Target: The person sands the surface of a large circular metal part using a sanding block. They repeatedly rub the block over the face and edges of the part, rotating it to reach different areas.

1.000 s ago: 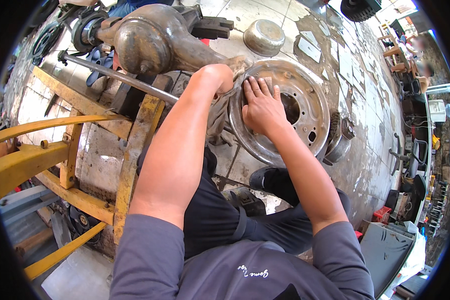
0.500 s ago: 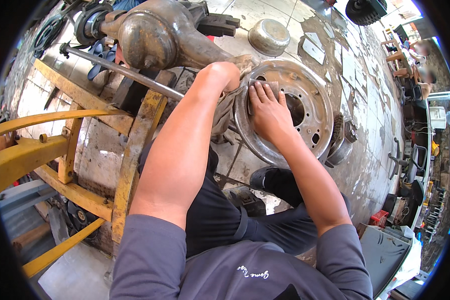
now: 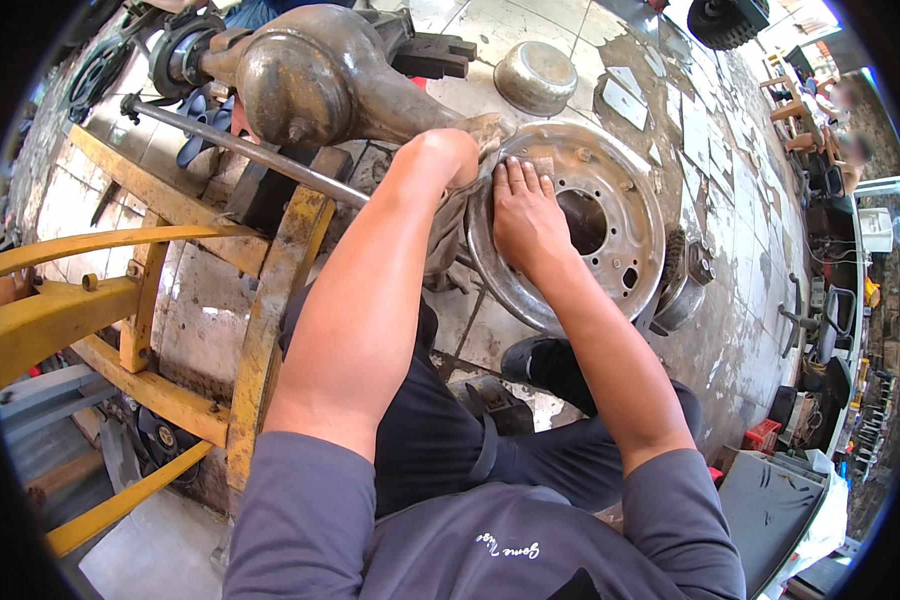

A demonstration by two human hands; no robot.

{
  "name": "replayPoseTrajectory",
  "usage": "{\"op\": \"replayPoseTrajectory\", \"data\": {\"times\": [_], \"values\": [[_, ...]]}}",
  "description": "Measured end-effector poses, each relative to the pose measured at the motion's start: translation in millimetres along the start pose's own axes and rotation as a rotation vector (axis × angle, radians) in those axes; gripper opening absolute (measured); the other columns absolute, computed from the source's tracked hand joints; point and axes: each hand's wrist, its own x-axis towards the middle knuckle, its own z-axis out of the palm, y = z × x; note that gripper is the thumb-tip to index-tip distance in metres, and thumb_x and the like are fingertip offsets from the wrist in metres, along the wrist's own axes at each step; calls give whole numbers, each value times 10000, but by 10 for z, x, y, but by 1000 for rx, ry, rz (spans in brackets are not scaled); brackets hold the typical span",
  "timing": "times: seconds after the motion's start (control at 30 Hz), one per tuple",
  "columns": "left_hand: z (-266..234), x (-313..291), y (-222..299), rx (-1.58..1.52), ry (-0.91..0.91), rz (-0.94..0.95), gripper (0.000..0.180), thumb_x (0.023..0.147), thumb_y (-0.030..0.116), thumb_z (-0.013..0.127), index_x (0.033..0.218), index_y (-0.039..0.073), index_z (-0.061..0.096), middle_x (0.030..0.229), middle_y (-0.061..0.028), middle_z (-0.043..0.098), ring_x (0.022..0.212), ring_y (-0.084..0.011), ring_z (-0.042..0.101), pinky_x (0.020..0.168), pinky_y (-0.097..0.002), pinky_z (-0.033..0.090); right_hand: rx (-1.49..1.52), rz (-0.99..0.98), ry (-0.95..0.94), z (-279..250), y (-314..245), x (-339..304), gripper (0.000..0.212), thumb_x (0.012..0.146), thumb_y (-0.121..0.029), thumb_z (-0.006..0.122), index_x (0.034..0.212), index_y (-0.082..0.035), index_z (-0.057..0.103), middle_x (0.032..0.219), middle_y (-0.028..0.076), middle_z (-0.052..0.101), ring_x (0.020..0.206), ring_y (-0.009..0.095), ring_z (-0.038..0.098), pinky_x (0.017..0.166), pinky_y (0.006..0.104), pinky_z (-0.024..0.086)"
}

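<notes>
A round steel wheel rim, worn and brownish, leans in front of me with its holed centre facing up. My right hand lies on the left part of the rim, fingers stretched and close together. Under those fingers it presses a brown sheet that looks like sandpaper. At the rim's upper left edge, my left hand bends down against a grey-brown rag. Its fingers are hidden behind the wrist, so I cannot tell how they grip. The rag hangs along the rim's left side.
An axle housing lies at upper left, near a long metal bar. A yellow metal frame stands at left. Beyond the rim is a metal bowl; a round metal part sits right of it. A grey cabinet is at lower right.
My right hand has slid a little up and to the left over the rim, uncovering more of the centre hole. My left hand stays almost in place at the rag.
</notes>
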Motion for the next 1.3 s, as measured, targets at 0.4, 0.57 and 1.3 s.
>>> {"op": "replayPoseTrajectory", "data": {"times": [0.4,0.57,1.3], "values": [[44,39,3,-3,65,-35,238,835,63,597,997,12,763,938,-183,748,779,-287,730,703,-406,569,55,-48,3,10,73,-66,537,992,-133,359,1495,55,385,1581,223,364,1479,352,340,1206,464,287],[-24,17,-4,-98,-38,-86,252,851,99,595,1023,9,755,957,-184,746,802,-292,727,751,-409,565,45,-105,5,-17,156,-84,538,993,-142,371,1494,54,385,1586,225,353,1480,354,338,1206,459,290],[-16,30,13,-87,-47,-109,299,876,92,530,1077,13,738,1004,-190,742,848,-313,733,790,-434,562,53,-4,-53,-25,57,-40,582,959,-102,390,1525,27,345,1613,200,312,1497,334,305,1212,458,283]]}}
